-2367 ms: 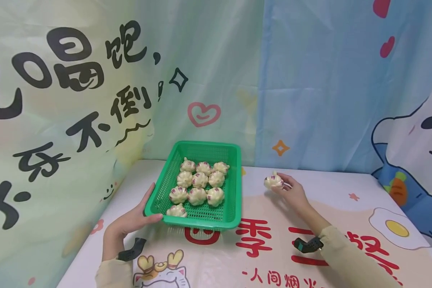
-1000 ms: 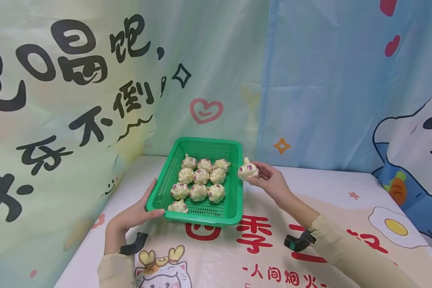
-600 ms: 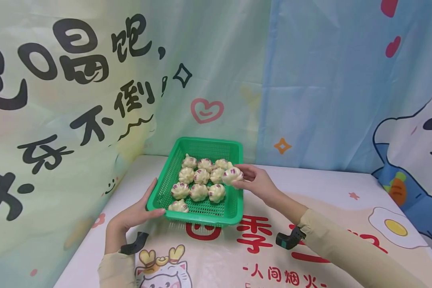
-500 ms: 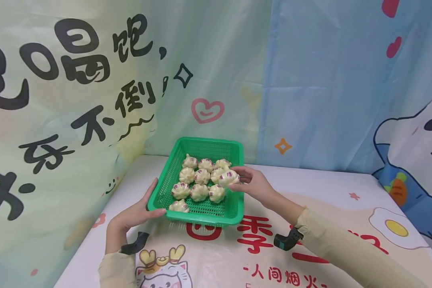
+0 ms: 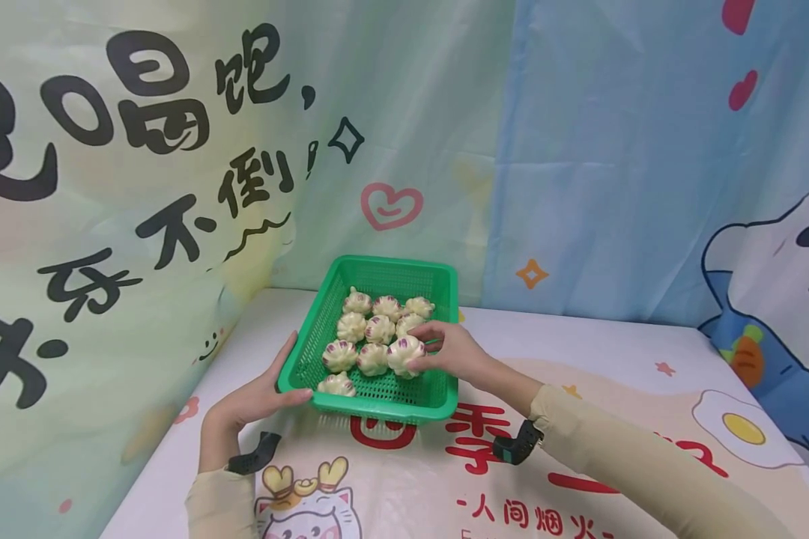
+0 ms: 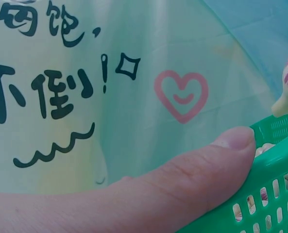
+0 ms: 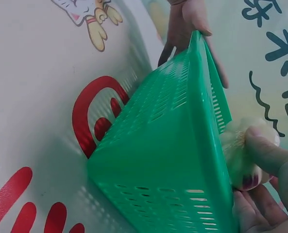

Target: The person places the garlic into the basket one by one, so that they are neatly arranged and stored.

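Observation:
A green plastic basket stands tilted on the table, holding several pale garlic bulbs with purple streaks, arranged in rows. My left hand grips its near left corner, the thumb over the rim and the fingers along the outer left side. With my right hand I pinch one garlic bulb between thumb and fingers inside the basket, over its right part. In the right wrist view this garlic bulb shows just past the rim. Whether it touches the bulbs beneath is hidden.
A printed cloth with red characters and a cartoon cat covers the table. Behind hangs a printed curtain, close to the basket's far side. Each wrist wears a black strap-like device.
My right hand has carried the garlic bulb leftward from beyond the basket's right side, then over the rim and down toward the near rows. My left hand keeps its hold on the basket.

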Demonstrator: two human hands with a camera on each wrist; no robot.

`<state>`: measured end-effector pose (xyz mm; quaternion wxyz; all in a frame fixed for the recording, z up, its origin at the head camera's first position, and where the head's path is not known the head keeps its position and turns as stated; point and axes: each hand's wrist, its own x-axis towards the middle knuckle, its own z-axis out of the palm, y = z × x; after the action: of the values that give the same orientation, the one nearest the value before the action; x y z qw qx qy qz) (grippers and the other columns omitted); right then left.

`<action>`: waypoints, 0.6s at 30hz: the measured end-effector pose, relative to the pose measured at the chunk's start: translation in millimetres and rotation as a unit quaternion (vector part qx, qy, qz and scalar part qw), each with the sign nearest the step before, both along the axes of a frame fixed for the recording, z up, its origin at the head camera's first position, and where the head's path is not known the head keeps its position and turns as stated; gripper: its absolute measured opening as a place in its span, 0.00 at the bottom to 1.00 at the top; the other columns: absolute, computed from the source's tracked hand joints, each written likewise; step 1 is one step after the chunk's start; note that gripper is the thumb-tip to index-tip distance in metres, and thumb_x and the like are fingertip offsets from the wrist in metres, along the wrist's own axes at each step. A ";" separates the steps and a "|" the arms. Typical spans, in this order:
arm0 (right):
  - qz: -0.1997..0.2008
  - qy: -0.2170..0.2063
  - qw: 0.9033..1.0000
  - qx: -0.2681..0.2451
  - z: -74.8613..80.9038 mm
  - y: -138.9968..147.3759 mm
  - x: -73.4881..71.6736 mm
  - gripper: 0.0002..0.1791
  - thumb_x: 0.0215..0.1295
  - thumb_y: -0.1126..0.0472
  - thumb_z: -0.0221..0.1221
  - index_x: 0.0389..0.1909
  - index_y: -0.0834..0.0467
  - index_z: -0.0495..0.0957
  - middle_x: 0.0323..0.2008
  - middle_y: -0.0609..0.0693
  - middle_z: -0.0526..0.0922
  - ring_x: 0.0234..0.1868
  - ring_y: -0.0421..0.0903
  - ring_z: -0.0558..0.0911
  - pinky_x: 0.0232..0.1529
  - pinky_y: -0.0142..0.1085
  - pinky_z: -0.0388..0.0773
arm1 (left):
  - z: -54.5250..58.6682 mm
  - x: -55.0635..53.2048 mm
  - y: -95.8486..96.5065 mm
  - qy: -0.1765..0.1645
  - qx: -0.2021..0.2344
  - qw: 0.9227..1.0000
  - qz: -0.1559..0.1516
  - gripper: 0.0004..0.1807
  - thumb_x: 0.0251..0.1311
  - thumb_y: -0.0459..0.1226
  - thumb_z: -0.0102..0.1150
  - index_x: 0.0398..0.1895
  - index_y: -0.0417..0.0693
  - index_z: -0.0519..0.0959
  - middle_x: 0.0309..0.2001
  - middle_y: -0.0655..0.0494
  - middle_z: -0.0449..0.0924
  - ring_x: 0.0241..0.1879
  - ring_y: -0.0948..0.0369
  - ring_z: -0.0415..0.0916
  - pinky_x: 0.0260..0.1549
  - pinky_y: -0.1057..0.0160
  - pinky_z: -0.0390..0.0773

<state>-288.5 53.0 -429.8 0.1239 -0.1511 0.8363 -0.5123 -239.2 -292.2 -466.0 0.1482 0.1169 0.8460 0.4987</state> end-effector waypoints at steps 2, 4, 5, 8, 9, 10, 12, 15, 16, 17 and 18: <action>0.001 0.005 1.000 0.013 -0.2 -2.6 -1.5 0.29 0.47 0.57 0.73 0.53 0.53 0.78 0.50 0.51 0.80 0.51 0.51 0.80 0.44 0.39 0.81 | 0.1 -0.3 -0.5 0.000 -0.002 1.000 0.000 0.58 0.57 0.48 0.63 0.72 0.77 0.25 0.76 0.49 0.23 0.74 0.43 0.31 0.65 0.35 0.47; 0.005 0.009 1.000 0.029 0.4 -5.7 -2.9 0.28 0.47 0.56 0.73 0.52 0.53 0.79 0.48 0.50 0.81 0.50 0.50 0.81 0.43 0.38 0.81 | 0.3 -0.5 -0.8 0.000 -0.003 1.000 0.001 0.58 0.57 0.48 0.63 0.72 0.77 0.25 0.76 0.48 0.24 0.74 0.42 0.31 0.65 0.35 0.47; 0.009 0.012 0.999 0.037 0.6 -7.2 -3.5 0.28 0.47 0.56 0.73 0.51 0.53 0.79 0.47 0.50 0.81 0.50 0.50 0.81 0.42 0.38 0.81 | 0.4 -0.5 -0.9 0.000 -0.003 1.000 0.002 0.58 0.57 0.48 0.63 0.72 0.77 0.25 0.76 0.48 0.24 0.74 0.42 0.32 0.65 0.35 0.47; 0.027 0.021 0.997 0.067 2.3 -11.7 -5.2 0.27 0.46 0.55 0.73 0.49 0.54 0.80 0.43 0.49 0.82 0.48 0.49 0.81 0.40 0.37 0.81 | 0.4 -0.5 -1.1 -0.002 -0.001 1.000 0.003 0.58 0.57 0.49 0.63 0.72 0.76 0.25 0.76 0.48 0.24 0.74 0.42 0.32 0.66 0.35 0.47; 0.033 0.024 0.996 0.077 3.0 -13.1 -5.5 0.26 0.45 0.55 0.74 0.49 0.54 0.80 0.42 0.48 0.82 0.48 0.48 0.81 0.40 0.37 0.81 | 0.4 -0.4 -1.0 -0.003 0.002 1.000 0.003 0.58 0.57 0.48 0.63 0.72 0.76 0.25 0.76 0.48 0.24 0.74 0.42 0.31 0.66 0.35 0.46; 0.040 0.028 0.995 0.089 3.2 -14.4 -6.0 0.26 0.45 0.54 0.74 0.48 0.54 0.81 0.41 0.48 0.82 0.47 0.48 0.81 0.40 0.36 0.81 | 0.4 -0.2 -0.8 -0.004 0.003 1.000 0.003 0.58 0.57 0.48 0.63 0.72 0.76 0.25 0.76 0.48 0.24 0.74 0.42 0.31 0.66 0.35 0.46; 0.056 0.033 0.991 0.113 3.7 -17.0 -7.1 0.25 0.44 0.54 0.74 0.47 0.52 0.82 0.39 0.46 0.83 0.46 0.45 0.82 0.40 0.35 0.80 | 0.5 0.3 -0.5 -0.005 0.005 1.000 0.003 0.58 0.57 0.47 0.63 0.72 0.75 0.25 0.76 0.49 0.23 0.74 0.43 0.30 0.66 0.35 0.45; 0.087 0.039 0.986 0.138 5.0 -21.0 -8.8 0.24 0.44 0.54 0.74 0.46 0.52 0.83 0.39 0.45 0.84 0.44 0.43 0.82 0.40 0.34 0.79 | 1.0 0.9 0.1 -0.004 0.006 1.000 0.004 0.58 0.57 0.46 0.62 0.73 0.75 0.25 0.76 0.49 0.23 0.74 0.43 0.30 0.66 0.35 0.45; 0.098 0.039 0.984 0.144 5.4 -22.2 -9.6 0.24 0.44 0.54 0.74 0.46 0.51 0.83 0.39 0.45 0.84 0.43 0.43 0.82 0.40 0.34 0.79 | 1.2 1.0 0.0 -0.002 0.003 1.000 0.002 0.58 0.58 0.46 0.62 0.73 0.74 0.25 0.76 0.48 0.23 0.74 0.42 0.30 0.66 0.35 0.45; 0.108 0.037 0.983 0.147 5.8 -23.4 -10.4 0.24 0.44 0.54 0.74 0.46 0.52 0.83 0.39 0.45 0.85 0.43 0.43 0.83 0.40 0.33 0.79 | 1.5 1.1 0.2 -0.002 0.003 1.000 0.002 0.58 0.58 0.46 0.62 0.73 0.74 0.25 0.76 0.48 0.23 0.74 0.42 0.30 0.66 0.35 0.45; 0.116 0.034 0.981 0.151 6.1 -24.5 -11.2 0.23 0.44 0.54 0.74 0.45 0.52 0.83 0.39 0.45 0.84 0.42 0.42 0.83 0.40 0.33 0.79 | 1.9 1.2 0.4 -0.001 0.004 1.000 0.002 0.58 0.58 0.46 0.62 0.73 0.74 0.25 0.76 0.48 0.23 0.74 0.42 0.30 0.66 0.35 0.45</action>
<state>-299.6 28.5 -423.7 0.1749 -0.2438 0.8847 -0.3568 -238.0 -291.8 -464.1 0.1475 0.1157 0.8439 0.5027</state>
